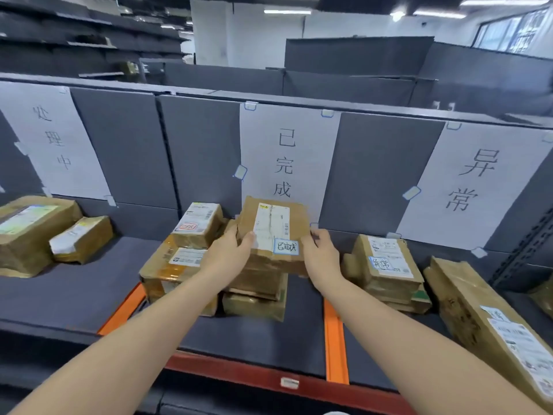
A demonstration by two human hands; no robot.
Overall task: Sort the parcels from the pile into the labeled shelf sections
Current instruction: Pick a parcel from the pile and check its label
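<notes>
Here, nearest the camera, two bare forearms reach over the red shelf edge (pixel 269 381) toward the middle stack (pixel 254 289), which serves as the landmark. The left hand (pixel 227 250) and the right hand (pixel 321 254) grasp one brown parcel (pixel 275 235) between them, thumb and fingers wrapped round its left and right edges. The parcel sits tilted on top of the stack, its white label up and a small handwritten tag (pixel 286 246) at its near corner. Whether it rests fully on the stack or is partly carried by the hands, I cannot tell.

Left of the stack, touching it, stand two more boxes, one on the other (pixel 185 256). Well to the left lie two parcels (pixel 45 232) under the left sign (pixel 54 139). Right of the stack, past the orange divider (pixel 335 339), sits another tagged pile (pixel 386 271), and a long parcel (pixel 493 327) beyond that.

Behind the stack hangs the middle sign (pixel 284 163), with the right sign (pixel 475 181) further along.

The tag seems to match the middle sign, so this looks like the placing step. The risk is the stack itself: it is uneven and the boxes are crumpled, so letting go while the parcel sits tilted could let it slide off the front, or push the lower boxes across the divider into the wrong section.
</notes>
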